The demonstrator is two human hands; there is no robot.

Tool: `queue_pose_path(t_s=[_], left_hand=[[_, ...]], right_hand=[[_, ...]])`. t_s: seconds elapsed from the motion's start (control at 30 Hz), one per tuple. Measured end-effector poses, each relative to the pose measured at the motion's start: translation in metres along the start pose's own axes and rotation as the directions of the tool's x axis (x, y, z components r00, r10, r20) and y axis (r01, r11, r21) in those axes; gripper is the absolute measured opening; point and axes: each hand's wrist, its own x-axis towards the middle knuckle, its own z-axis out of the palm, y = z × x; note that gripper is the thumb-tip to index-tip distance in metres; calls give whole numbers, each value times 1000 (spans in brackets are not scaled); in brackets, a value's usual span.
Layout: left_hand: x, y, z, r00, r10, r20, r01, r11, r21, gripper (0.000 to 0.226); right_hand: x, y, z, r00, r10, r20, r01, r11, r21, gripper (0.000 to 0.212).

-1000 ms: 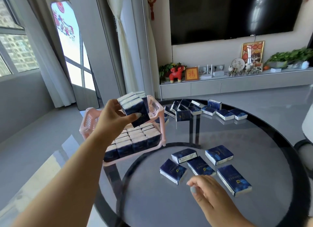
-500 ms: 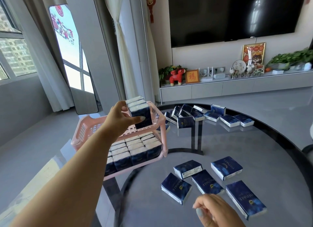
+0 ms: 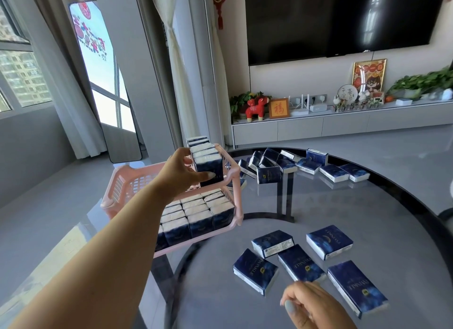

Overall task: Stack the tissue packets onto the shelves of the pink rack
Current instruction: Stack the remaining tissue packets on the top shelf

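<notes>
Left hand (image 3: 182, 173) is gripping a bundle of tissue packets (image 3: 205, 157) standing on edge, thumb across the dark front face of the nearest packet, fingers wrapping the far side. Bundle is sitting at the right end of the pink rack's (image 3: 234, 173) upper shelf; looks like it's touching the shelf floor, but the hand is blocking the bottom edge so I can't confirm contact. Rest of the upper shelf to the left of the hand is showing bare pink lattice.

Lower shelf is carrying rows of packets (image 3: 196, 212) packed upright, white top edges facing up, filling it right to the front rim.

Right hand (image 3: 312, 306) is hovering low at the bottom edge of frame, fingers curled loosely, gripping nothing. It's sitting just beside the near cluster of five loose packets (image 3: 301, 256) lying flat on the desk (image 3: 367, 206), not touching any that I can see; closest one is the packet right above its knuckles.

Second group of packets (image 3: 304, 165) is lying scattered along the far side of the desk, behind the rack's right end, well apart from both hands. One there is standing upright, label facing the camera; others are leaning or lying flat.

Rack is standing at the left edge of the round glass desk.
</notes>
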Motion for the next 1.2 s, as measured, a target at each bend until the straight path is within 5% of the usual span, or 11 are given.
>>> queue_pose_path(t_s=[0.23,0.4,0.57,0.77,1.03,1.2], left_hand=[[-1,0,0,999,-43,-15,43,999,12,86],[-3,-1,-4,999,-41,-26,42,997,60,93],[-9,1,-8,998,-27,-48,31,995,94,94],[-26,16,-11,987,77,-139,-58,989,137,92],[-77,47,15,949,225,-219,-211,974,84,52],[-105,38,56,964,266,28,-265,938,221,26]], right_hand=[[-6,4,0,989,132,64,-142,972,187,65],[-7,3,-2,995,76,61,-86,980,179,53],[-5,-2,-9,981,144,129,-170,960,221,73],[-6,-3,-13,978,124,168,-161,961,227,72],[-9,-7,-19,992,105,74,-120,967,223,66],[-7,-6,-19,978,170,-124,-153,979,132,49]])
